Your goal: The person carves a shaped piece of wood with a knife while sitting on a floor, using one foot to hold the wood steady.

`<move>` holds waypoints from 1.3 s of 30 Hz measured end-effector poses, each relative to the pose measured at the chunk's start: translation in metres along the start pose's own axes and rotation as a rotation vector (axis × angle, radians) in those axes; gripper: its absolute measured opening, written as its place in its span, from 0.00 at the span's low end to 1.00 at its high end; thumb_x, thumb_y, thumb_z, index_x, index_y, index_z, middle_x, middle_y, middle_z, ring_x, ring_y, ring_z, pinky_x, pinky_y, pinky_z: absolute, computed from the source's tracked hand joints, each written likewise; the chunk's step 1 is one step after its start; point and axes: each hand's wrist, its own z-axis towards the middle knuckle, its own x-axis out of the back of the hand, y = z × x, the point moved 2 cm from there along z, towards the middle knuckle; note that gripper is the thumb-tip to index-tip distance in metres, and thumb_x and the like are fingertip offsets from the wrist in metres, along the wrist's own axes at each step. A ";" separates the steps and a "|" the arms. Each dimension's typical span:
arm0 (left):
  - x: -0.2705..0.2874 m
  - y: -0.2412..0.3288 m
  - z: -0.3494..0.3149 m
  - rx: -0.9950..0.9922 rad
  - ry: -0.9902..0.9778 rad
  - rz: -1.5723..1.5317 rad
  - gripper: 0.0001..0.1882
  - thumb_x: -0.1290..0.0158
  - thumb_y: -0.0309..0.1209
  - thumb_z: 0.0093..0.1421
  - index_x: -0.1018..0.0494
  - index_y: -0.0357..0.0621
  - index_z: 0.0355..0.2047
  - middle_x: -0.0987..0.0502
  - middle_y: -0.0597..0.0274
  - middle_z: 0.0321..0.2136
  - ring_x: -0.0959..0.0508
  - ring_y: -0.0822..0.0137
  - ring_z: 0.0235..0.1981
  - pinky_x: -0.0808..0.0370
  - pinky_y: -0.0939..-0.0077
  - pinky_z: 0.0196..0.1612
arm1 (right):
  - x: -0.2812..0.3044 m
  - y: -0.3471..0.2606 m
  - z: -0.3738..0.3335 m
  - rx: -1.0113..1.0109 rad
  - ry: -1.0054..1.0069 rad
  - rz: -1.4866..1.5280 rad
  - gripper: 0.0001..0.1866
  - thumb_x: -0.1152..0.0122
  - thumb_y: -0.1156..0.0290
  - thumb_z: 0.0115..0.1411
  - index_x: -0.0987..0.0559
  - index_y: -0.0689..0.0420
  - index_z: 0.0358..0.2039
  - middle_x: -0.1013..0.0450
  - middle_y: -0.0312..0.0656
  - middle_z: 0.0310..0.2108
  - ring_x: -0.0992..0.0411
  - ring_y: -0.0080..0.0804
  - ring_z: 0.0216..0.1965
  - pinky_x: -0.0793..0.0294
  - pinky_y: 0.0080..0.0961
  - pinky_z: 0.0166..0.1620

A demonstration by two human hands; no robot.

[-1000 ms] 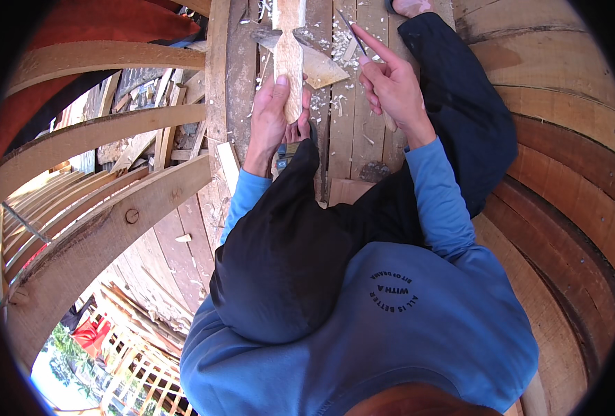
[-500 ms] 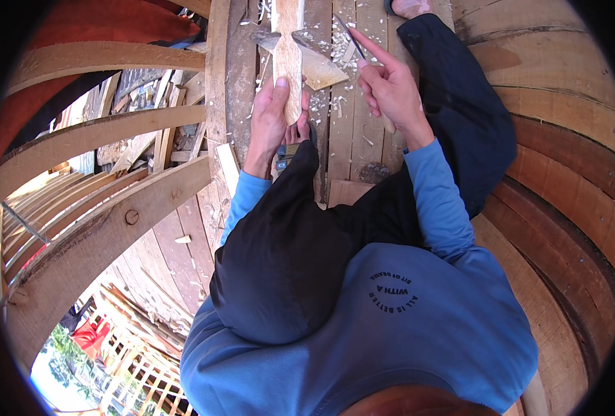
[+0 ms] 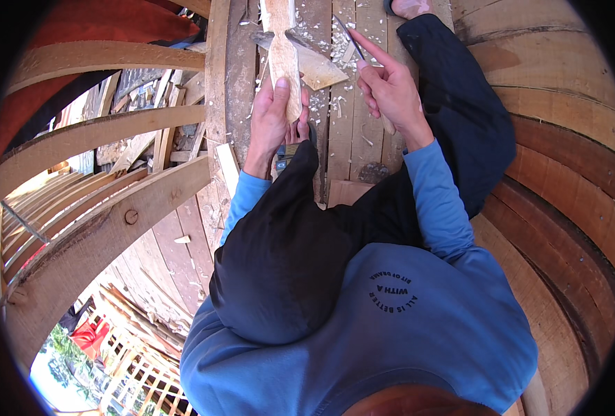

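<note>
A left hand (image 3: 269, 114) clamps a notched wooden piece (image 3: 284, 64) jutting ahead of it; twisting could snap the neck (image 3: 280, 34). To its right, the right hand (image 3: 394, 90) grips a thin blade (image 3: 347, 35), apparently a knife; a slip could cut the left.

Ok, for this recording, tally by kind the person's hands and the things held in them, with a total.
Hands: 2 (left hand, right hand)
Notched wood piece: 1, in the left hand
Thin-bladed tool: 1, in the right hand
Total: 4
</note>
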 end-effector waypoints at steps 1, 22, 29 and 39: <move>0.000 0.000 0.000 -0.007 0.000 0.003 0.17 0.61 0.42 0.78 0.32 0.41 0.52 0.23 0.61 0.29 0.25 0.74 0.21 0.26 0.83 0.24 | 0.000 0.000 0.000 0.003 0.000 -0.002 0.27 0.49 0.69 0.74 0.35 0.37 0.72 0.37 0.27 0.20 0.42 0.11 0.15 0.40 0.15 0.15; 0.002 -0.009 -0.002 0.045 0.012 0.027 0.18 0.61 0.44 0.77 0.33 0.44 0.53 0.23 0.64 0.31 0.25 0.77 0.25 0.27 0.86 0.23 | 0.001 0.002 -0.001 0.014 -0.006 0.003 0.28 0.49 0.70 0.73 0.35 0.40 0.72 0.36 0.27 0.19 0.43 0.11 0.15 0.41 0.16 0.16; 0.001 -0.011 -0.002 0.032 0.024 0.024 0.18 0.60 0.43 0.77 0.32 0.44 0.54 0.23 0.65 0.31 0.25 0.77 0.26 0.27 0.87 0.23 | 0.001 0.001 -0.002 0.014 -0.011 0.023 0.28 0.49 0.71 0.73 0.35 0.40 0.72 0.36 0.27 0.19 0.43 0.12 0.15 0.41 0.16 0.16; 0.005 -0.013 -0.001 -0.033 0.038 0.122 0.18 0.61 0.43 0.78 0.32 0.43 0.54 0.22 0.65 0.33 0.23 0.76 0.29 0.24 0.81 0.32 | 0.002 0.002 -0.003 0.009 -0.012 0.018 0.28 0.49 0.72 0.73 0.35 0.39 0.72 0.36 0.27 0.20 0.42 0.12 0.15 0.40 0.16 0.16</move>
